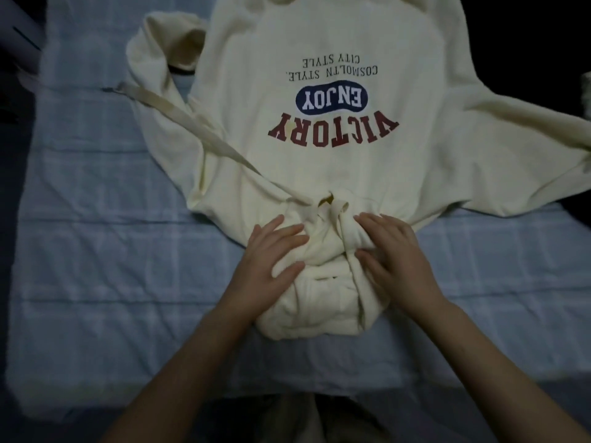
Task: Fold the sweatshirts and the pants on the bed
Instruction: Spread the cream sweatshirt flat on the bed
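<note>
A cream hooded sweatshirt (335, 161) lies front up on the bed, its printed words upside down to me. Its hood (319, 302) is bunched toward me at the near edge. My left hand (271, 254) rests flat on the hood's left side with fingers straight. My right hand (393, 254) lies on the hood's right side, its thumb and fingers around a fold of the fabric. One drawstring (192, 126) runs from the hood's opening out to the upper left. The left sleeve (166, 59) is folded back near the top left; the right sleeve (511, 139) stretches out to the right.
The bed has a pale blue checked sheet (112, 219). Its near edge (287, 388) runs just in front of my body. Dark floor borders the bed on the left and right. A pale object (16, 36) sits at the top left corner.
</note>
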The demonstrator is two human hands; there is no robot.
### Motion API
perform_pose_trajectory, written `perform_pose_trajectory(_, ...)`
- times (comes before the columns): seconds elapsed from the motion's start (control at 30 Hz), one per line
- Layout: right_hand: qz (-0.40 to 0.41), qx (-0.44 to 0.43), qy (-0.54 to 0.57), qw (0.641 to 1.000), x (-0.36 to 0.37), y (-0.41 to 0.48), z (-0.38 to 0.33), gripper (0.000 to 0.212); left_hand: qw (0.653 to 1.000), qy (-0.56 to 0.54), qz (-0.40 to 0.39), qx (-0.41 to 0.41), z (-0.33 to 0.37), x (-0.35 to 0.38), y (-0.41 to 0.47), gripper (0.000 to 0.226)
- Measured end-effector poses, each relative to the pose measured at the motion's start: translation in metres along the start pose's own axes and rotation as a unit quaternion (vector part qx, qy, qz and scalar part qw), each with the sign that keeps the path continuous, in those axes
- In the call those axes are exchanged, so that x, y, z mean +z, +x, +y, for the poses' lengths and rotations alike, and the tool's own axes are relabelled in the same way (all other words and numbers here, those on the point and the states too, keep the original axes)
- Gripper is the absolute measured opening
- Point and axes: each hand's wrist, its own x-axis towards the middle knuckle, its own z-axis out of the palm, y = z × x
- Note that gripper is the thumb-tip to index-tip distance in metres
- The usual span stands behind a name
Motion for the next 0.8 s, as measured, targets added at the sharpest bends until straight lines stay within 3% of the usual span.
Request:
perform_pose_trajectory(0.17, 0.089, -0.048, -0.041, 0.994, -0.017, -0.008, -0.007, 0.041, 0.972, -0.155, 0.173, -0.036, 0.021, -0.002, -0.022, 0.031)
perform_pose_trajectory(0.23, 0.147, -0.040, -0.010, 0.988, -0.022, -0.026, -0.010, 0.035, 0.970, -0.148, 0.187, -0.052, 0.031, 0.001, -0.039, 0.030)
perform_pose_trajectory(0.33, 0.138, 0.078, 0.120, 0.980, -0.017, -0.058, -0.010, 0.045, 0.973, -0.148, 0.150, -0.093, 0.041, 0.011, -0.066, 0.029)
perform_pose_trajectory(0.4, 0.118, 0.162, 0.217, 0.955, -0.010, -0.077, -0.003, 0.057, 0.944, -0.203, 0.212, -0.148, 0.042, 0.008, -0.076, 0.031)
perform_pose_trajectory(0.47, 0.095, 0.163, 0.280, 0.941, -0.003, -0.086, 0.004, 0.065, 0.913, -0.218, 0.279, -0.204, 0.036, 0.004, -0.077, 0.033)
perform_pose_trajectory(0.57, 0.062, 0.073, 0.236, 0.967, 0.006, -0.092, 0.012, 0.078, 0.914, -0.253, 0.219, -0.231, 0.031, 0.012, -0.079, 0.041)
perform_pose_trajectory(0.67, 0.071, 0.066, 0.226, 0.969, 0.011, -0.089, 0.011, 0.079, 0.934, -0.256, 0.162, -0.191, 0.025, 0.019, -0.082, 0.051)
perform_pose_trajectory(0.8, 0.097, 0.099, 0.286, 0.948, 0.008, -0.085, -0.004, 0.062, 0.883, -0.397, 0.132, -0.213, 0.016, 0.008, -0.092, 0.061)
